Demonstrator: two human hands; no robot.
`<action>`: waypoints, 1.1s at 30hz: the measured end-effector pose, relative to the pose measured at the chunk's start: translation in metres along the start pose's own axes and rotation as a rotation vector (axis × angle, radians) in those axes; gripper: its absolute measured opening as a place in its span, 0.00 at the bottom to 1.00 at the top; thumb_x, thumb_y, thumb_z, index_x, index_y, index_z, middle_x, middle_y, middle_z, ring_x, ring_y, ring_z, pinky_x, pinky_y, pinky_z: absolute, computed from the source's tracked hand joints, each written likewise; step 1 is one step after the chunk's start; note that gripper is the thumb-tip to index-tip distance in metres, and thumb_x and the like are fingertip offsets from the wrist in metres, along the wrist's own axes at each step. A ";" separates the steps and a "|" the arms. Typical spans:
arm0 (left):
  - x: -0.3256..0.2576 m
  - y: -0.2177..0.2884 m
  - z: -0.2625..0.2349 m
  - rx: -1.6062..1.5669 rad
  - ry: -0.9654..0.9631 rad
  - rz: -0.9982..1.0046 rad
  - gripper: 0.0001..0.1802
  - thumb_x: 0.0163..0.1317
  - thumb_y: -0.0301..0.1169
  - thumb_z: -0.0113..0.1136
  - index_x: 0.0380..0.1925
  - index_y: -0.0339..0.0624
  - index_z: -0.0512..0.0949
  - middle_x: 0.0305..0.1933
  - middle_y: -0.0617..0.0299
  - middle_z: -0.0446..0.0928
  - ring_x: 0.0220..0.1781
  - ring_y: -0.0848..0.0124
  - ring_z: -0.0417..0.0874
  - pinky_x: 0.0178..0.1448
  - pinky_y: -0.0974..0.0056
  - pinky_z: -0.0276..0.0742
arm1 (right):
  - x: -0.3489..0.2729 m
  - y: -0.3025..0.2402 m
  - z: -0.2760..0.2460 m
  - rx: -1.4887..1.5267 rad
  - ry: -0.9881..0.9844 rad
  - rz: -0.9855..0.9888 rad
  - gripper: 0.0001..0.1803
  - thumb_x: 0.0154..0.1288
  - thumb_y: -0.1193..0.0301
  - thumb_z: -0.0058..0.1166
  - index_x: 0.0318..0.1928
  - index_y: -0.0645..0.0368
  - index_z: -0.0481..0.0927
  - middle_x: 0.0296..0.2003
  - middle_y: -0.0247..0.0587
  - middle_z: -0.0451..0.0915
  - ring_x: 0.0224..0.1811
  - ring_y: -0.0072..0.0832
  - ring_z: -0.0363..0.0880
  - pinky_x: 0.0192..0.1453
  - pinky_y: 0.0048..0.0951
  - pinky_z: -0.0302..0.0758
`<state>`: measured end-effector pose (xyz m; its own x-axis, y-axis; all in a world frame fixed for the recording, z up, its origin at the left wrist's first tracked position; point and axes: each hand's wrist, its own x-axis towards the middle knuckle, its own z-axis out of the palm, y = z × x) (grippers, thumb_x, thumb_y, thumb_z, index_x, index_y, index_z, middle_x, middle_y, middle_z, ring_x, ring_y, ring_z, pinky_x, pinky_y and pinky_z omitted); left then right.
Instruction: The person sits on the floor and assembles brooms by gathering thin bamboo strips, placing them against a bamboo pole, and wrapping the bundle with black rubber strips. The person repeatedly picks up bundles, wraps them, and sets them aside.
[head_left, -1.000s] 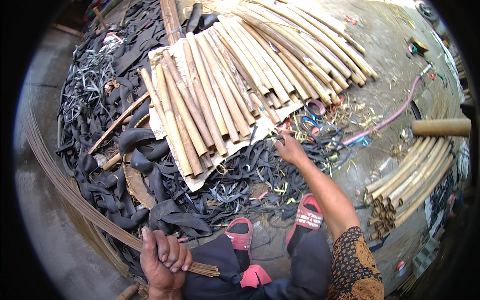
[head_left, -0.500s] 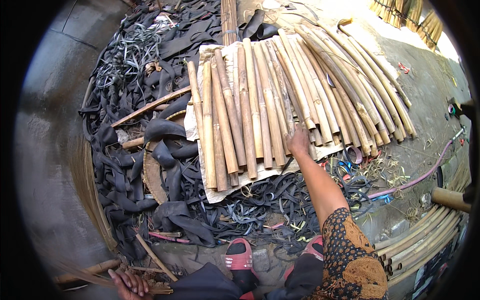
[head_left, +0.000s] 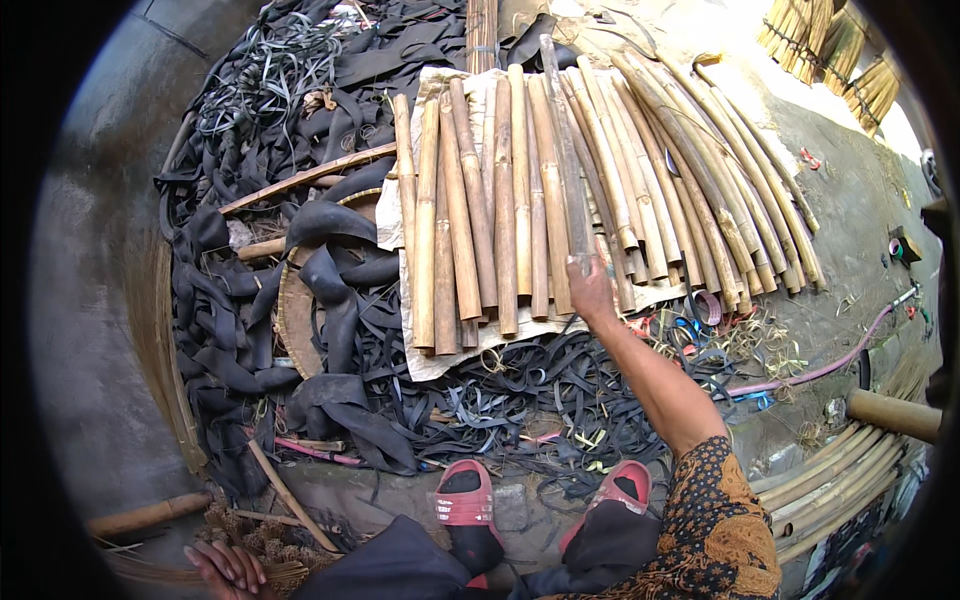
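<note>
My right hand is closed round the near end of a greyish bamboo pole. The pole's far end reaches past those of its neighbours. Cut bamboo poles lie side by side on a pale sheet, left and right of that hand. At the lower left, my left hand has its fingers curled at a bundle of thin sticks, which shows on both sides of it. The lower edge cuts off part of this hand.
Black rubber strips heap up left of the sheet and along its near edge. A round woven rim sticks out of them. More bamboo poles lie at the lower right, by a pink hose. Bundled sticks stand far right.
My right hand has gripped the greyish pole and slid it outward, so its far end now sticks out. My left hand has shifted slightly left with the thin sticks.
</note>
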<state>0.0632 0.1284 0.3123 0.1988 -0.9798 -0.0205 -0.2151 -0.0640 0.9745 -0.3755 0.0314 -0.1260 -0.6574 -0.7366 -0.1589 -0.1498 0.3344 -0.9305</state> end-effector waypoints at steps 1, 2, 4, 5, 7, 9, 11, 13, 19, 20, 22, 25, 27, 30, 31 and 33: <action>-0.001 -0.001 -0.002 -0.016 -0.002 -0.019 0.27 0.82 0.52 0.43 0.23 0.53 0.63 0.18 0.71 0.58 0.16 0.80 0.56 0.24 0.72 0.60 | -0.013 -0.006 0.007 -0.013 -0.027 -0.020 0.27 0.73 0.53 0.53 0.50 0.71 0.78 0.43 0.70 0.84 0.49 0.60 0.84 0.56 0.50 0.77; -0.002 -0.002 -0.005 -0.027 0.000 -0.038 0.27 0.83 0.52 0.42 0.23 0.53 0.63 0.18 0.71 0.58 0.16 0.79 0.56 0.24 0.72 0.59 | -0.025 -0.011 0.017 -0.019 -0.056 0.005 0.27 0.74 0.53 0.53 0.51 0.70 0.77 0.43 0.70 0.84 0.48 0.60 0.84 0.56 0.50 0.77; -0.007 -0.001 -0.010 -0.036 0.006 -0.056 0.27 0.83 0.53 0.41 0.23 0.53 0.63 0.18 0.71 0.58 0.16 0.79 0.56 0.24 0.72 0.58 | -0.046 -0.020 0.038 0.060 -0.143 0.034 0.29 0.75 0.51 0.52 0.52 0.70 0.77 0.43 0.71 0.83 0.50 0.63 0.83 0.56 0.51 0.77; -0.009 -0.001 -0.012 -0.037 0.007 -0.057 0.27 0.83 0.53 0.40 0.24 0.53 0.63 0.18 0.71 0.58 0.16 0.79 0.56 0.24 0.72 0.58 | -0.054 -0.025 0.051 0.015 -0.165 0.067 0.29 0.75 0.51 0.51 0.52 0.70 0.77 0.43 0.71 0.83 0.50 0.64 0.82 0.56 0.51 0.77; -0.013 -0.001 -0.015 -0.016 0.011 -0.048 0.27 0.83 0.54 0.39 0.24 0.53 0.63 0.18 0.71 0.58 0.16 0.79 0.55 0.24 0.72 0.58 | -0.066 -0.035 0.073 -0.045 -0.191 0.105 0.30 0.75 0.50 0.51 0.53 0.71 0.77 0.42 0.71 0.83 0.50 0.65 0.82 0.57 0.53 0.76; -0.016 -0.002 -0.018 0.029 0.028 -0.030 0.27 0.83 0.54 0.39 0.24 0.54 0.63 0.19 0.71 0.58 0.16 0.79 0.56 0.24 0.72 0.57 | -0.073 -0.044 0.089 -0.069 -0.204 0.089 0.31 0.75 0.50 0.50 0.54 0.72 0.77 0.42 0.72 0.83 0.50 0.64 0.82 0.57 0.54 0.76; -0.019 -0.004 -0.021 0.016 0.042 -0.036 0.26 0.83 0.53 0.41 0.25 0.54 0.64 0.19 0.71 0.58 0.16 0.79 0.56 0.24 0.71 0.58 | -0.074 -0.050 0.092 -0.123 -0.274 0.138 0.32 0.75 0.51 0.51 0.55 0.73 0.77 0.45 0.73 0.81 0.52 0.64 0.82 0.58 0.54 0.77; -0.016 -0.007 -0.024 -0.009 0.019 -0.023 0.25 0.82 0.52 0.43 0.25 0.53 0.64 0.20 0.71 0.59 0.16 0.79 0.57 0.24 0.71 0.59 | -0.064 -0.054 0.082 -0.327 -0.347 0.010 0.31 0.74 0.51 0.51 0.55 0.73 0.78 0.48 0.72 0.79 0.52 0.62 0.81 0.59 0.54 0.77; -0.012 -0.011 -0.033 -0.037 0.010 -0.029 0.24 0.81 0.51 0.49 0.25 0.52 0.64 0.22 0.70 0.61 0.17 0.78 0.59 0.24 0.70 0.60 | 0.032 -0.036 -0.001 -0.925 -0.002 -0.106 0.27 0.74 0.56 0.55 0.61 0.64 0.73 0.59 0.54 0.72 0.61 0.42 0.72 0.65 0.46 0.72; -0.010 -0.011 -0.034 -0.019 0.001 -0.025 0.24 0.80 0.51 0.49 0.25 0.52 0.64 0.22 0.70 0.61 0.17 0.78 0.59 0.24 0.70 0.60 | 0.045 -0.028 -0.014 -0.952 0.122 -0.091 0.26 0.73 0.57 0.57 0.60 0.64 0.72 0.61 0.53 0.72 0.63 0.43 0.71 0.66 0.47 0.72; -0.008 -0.011 -0.035 0.017 -0.013 -0.015 0.24 0.80 0.51 0.49 0.25 0.52 0.64 0.21 0.70 0.61 0.16 0.78 0.58 0.23 0.70 0.60 | 0.066 -0.008 -0.038 -0.907 0.198 0.039 0.26 0.71 0.59 0.60 0.60 0.65 0.72 0.59 0.55 0.72 0.65 0.48 0.71 0.67 0.50 0.72; -0.006 -0.010 -0.033 0.037 0.068 -0.058 0.25 0.80 0.53 0.47 0.25 0.53 0.66 0.20 0.71 0.61 0.16 0.78 0.58 0.23 0.70 0.59 | 0.086 0.020 -0.050 -0.869 0.159 0.111 0.25 0.69 0.63 0.61 0.58 0.66 0.73 0.58 0.57 0.72 0.61 0.52 0.76 0.63 0.51 0.77; -0.005 -0.008 -0.032 0.062 0.075 -0.066 0.25 0.80 0.54 0.47 0.26 0.53 0.67 0.20 0.71 0.61 0.16 0.78 0.57 0.23 0.71 0.59 | 0.098 0.028 -0.048 -0.916 0.119 0.132 0.23 0.66 0.65 0.61 0.56 0.67 0.76 0.56 0.58 0.74 0.56 0.54 0.80 0.60 0.52 0.80; -0.005 -0.006 -0.033 0.100 0.082 -0.071 0.25 0.81 0.54 0.46 0.26 0.54 0.68 0.20 0.72 0.62 0.16 0.79 0.57 0.23 0.71 0.60 | 0.110 0.027 -0.043 -0.718 0.089 0.272 0.20 0.62 0.67 0.60 0.50 0.68 0.79 0.44 0.57 0.81 0.49 0.56 0.84 0.58 0.53 0.80; -0.005 -0.006 -0.033 0.104 0.092 -0.075 0.25 0.81 0.54 0.46 0.26 0.54 0.68 0.20 0.72 0.62 0.16 0.79 0.57 0.23 0.71 0.60 | 0.115 0.023 -0.043 -0.573 -0.032 0.337 0.17 0.62 0.62 0.61 0.41 0.64 0.79 0.30 0.47 0.81 0.33 0.44 0.85 0.40 0.46 0.83; -0.005 -0.007 -0.034 0.096 0.098 -0.083 0.25 0.81 0.54 0.46 0.26 0.54 0.68 0.20 0.72 0.62 0.16 0.79 0.58 0.24 0.71 0.60 | 0.110 0.015 -0.042 0.016 -0.137 0.498 0.15 0.65 0.59 0.61 0.40 0.58 0.77 0.24 0.38 0.77 0.23 0.32 0.80 0.27 0.36 0.76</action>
<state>0.0964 0.1402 0.3129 0.3114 -0.9474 -0.0735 -0.2839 -0.1665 0.9443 -0.4813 -0.0198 -0.1432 -0.5432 -0.5607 -0.6249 0.1693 0.6559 -0.7356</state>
